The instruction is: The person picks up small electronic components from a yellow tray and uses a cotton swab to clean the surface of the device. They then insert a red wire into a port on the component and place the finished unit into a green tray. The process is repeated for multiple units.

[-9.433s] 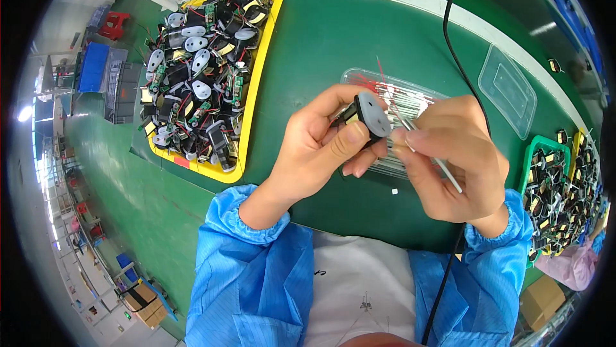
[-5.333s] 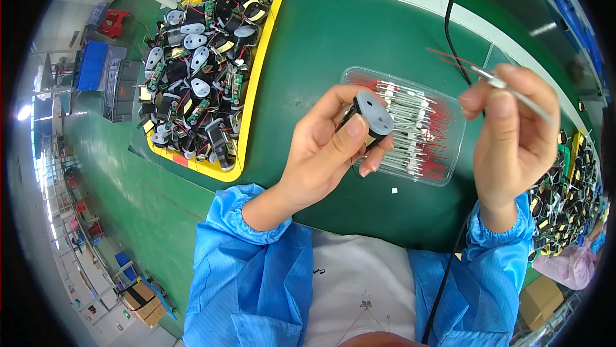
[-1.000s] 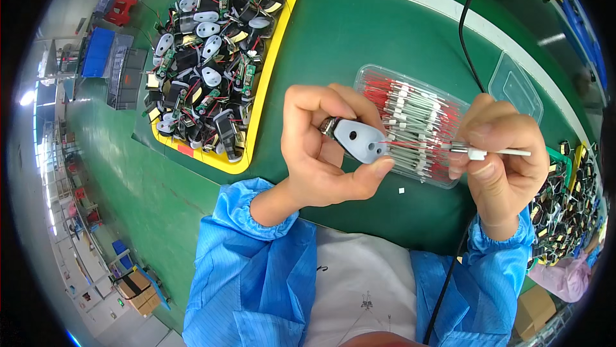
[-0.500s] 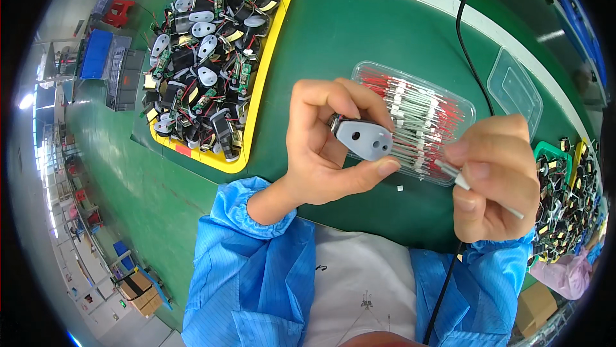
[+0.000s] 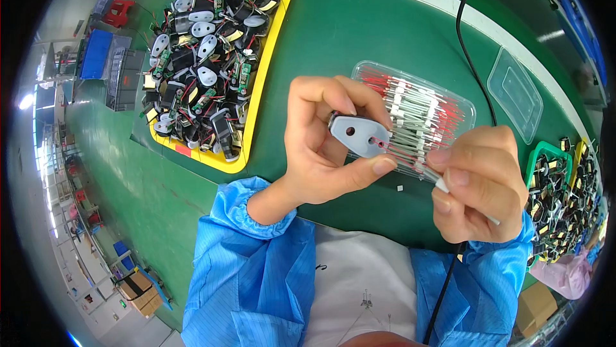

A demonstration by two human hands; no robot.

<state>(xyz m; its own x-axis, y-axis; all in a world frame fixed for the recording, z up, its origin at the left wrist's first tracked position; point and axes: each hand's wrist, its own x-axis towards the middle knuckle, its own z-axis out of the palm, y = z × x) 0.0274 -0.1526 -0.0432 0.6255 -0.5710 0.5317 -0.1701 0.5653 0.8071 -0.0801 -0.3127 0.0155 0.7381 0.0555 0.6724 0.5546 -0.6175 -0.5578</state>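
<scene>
My left hand (image 5: 308,145) grips a small housing (image 5: 357,135) with a grey teardrop-shaped face and a dark body, held between thumb and fingers. Round holes show in the grey face. Between my right thumb and fingertips (image 5: 481,183) is a thin wire lead with a white connector (image 5: 441,185). Its reddish wire ends reach toward the smaller holes of the housing; I cannot tell whether they have entered. Beneath both hands, a clear plastic box (image 5: 473,116) holds many similar red and white leads (image 5: 410,106).
A yellow-rimmed tray (image 5: 268,52) piled with housings and circuit boards stands at the left. To the right lie a clear lid (image 5: 515,93), a black cable (image 5: 464,33) and a green tray (image 5: 531,162) of similar parts. A tiny white piece (image 5: 400,188) rests on the green tabletop.
My right hand has moved left with the wire lead, bringing the reddish ends up to the housing. My left hand has tilted the housing slightly.
</scene>
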